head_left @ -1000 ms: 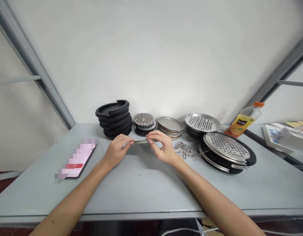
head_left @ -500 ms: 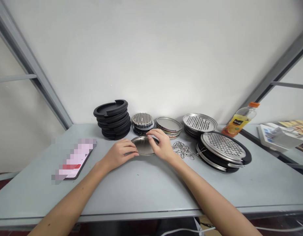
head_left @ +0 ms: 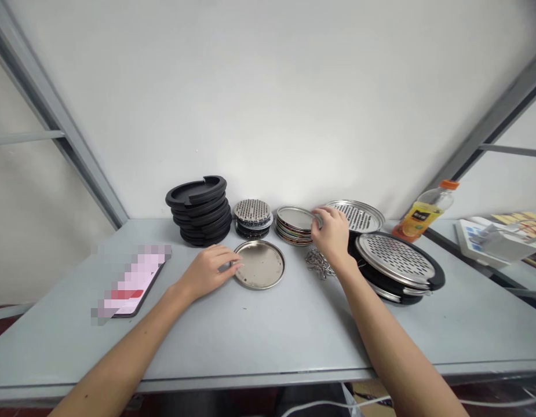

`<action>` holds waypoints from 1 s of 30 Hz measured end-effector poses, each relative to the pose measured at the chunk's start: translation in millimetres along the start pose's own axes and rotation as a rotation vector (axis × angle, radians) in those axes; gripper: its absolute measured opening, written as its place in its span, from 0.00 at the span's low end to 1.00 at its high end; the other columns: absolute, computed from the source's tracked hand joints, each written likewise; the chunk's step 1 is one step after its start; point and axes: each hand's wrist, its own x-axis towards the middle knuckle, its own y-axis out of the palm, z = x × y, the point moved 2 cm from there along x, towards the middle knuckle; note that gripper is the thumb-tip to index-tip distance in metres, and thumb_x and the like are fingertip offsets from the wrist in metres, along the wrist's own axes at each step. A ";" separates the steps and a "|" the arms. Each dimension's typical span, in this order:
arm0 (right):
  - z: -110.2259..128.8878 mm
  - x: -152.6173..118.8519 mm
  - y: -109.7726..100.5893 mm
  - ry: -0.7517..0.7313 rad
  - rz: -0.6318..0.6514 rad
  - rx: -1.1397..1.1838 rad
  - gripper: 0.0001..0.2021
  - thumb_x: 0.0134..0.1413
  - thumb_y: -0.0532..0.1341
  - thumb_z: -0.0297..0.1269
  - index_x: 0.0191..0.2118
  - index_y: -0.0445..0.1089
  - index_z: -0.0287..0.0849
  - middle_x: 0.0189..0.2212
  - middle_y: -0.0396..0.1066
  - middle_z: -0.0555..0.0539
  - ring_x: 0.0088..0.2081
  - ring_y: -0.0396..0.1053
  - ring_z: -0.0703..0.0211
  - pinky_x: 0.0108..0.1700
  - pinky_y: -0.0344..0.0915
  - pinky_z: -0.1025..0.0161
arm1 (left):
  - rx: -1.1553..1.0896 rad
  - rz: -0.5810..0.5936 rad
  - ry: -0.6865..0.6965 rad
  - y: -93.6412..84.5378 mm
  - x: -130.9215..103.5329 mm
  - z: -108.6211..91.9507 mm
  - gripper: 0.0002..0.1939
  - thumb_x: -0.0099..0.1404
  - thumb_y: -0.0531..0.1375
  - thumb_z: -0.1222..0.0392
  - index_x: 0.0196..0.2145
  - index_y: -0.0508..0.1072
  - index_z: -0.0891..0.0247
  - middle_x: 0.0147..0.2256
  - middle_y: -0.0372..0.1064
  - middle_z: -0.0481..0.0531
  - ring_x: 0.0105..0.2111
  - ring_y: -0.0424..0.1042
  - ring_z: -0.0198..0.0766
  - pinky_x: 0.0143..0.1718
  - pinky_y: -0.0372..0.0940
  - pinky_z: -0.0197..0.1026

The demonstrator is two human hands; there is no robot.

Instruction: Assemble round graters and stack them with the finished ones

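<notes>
A round metal lid [head_left: 259,265] lies flat on the grey table, its raised rim facing up. My left hand [head_left: 212,269] is at the lid's left edge, fingertips beside the rim, thumb and fingers apart. My right hand [head_left: 332,230] is at the right edge of a stack of round metal lids [head_left: 297,220], its fingers curled near the top rim; whether it grips one is hidden. Just below that hand lies a small heap of wire clips [head_left: 318,264]. Left of the stack is a pile of small perforated discs [head_left: 252,213].
Black rings [head_left: 200,211] are stacked at the back left, beyond a phone [head_left: 139,284]. Slotted metal plates [head_left: 358,216] stand at the back right, with a black-rimmed grater assembly [head_left: 396,263] in front. An orange-capped bottle [head_left: 424,213] leans near the table's right end.
My right hand has left the single lid and moved right to the lid stack. The single lid now lies fully in view, a little nearer. My left hand has barely moved.
</notes>
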 end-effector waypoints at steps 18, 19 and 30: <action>78.7 -43.5 43.9 -0.408 0.426 0.063 0.30 0.61 0.53 0.43 0.65 0.52 0.34 0.68 0.43 0.39 0.68 0.38 0.41 0.66 0.46 0.45 | 0.047 0.093 -0.068 7.2 -1.2 -0.3 0.08 0.67 0.57 0.59 0.39 0.76 0.60 0.36 0.75 0.51 0.36 0.73 0.39 0.41 0.66 0.41; 78.4 -43.0 44.8 -0.395 0.430 0.063 0.30 0.61 0.53 0.43 0.65 0.52 0.34 0.68 0.42 0.39 0.68 0.38 0.41 0.66 0.46 0.45 | 0.044 0.089 -0.066 7.3 -1.0 -0.6 0.08 0.67 0.57 0.59 0.39 0.76 0.60 0.36 0.75 0.51 0.36 0.73 0.39 0.41 0.66 0.41; 86.0 -43.5 49.7 -0.372 0.423 0.099 0.31 0.58 0.55 0.39 0.64 0.54 0.31 0.68 0.43 0.37 0.68 0.40 0.39 0.65 0.48 0.44 | 0.026 0.103 -0.079 7.5 -0.9 -2.2 0.10 0.67 0.57 0.58 0.44 0.74 0.61 0.38 0.74 0.53 0.38 0.73 0.40 0.42 0.67 0.43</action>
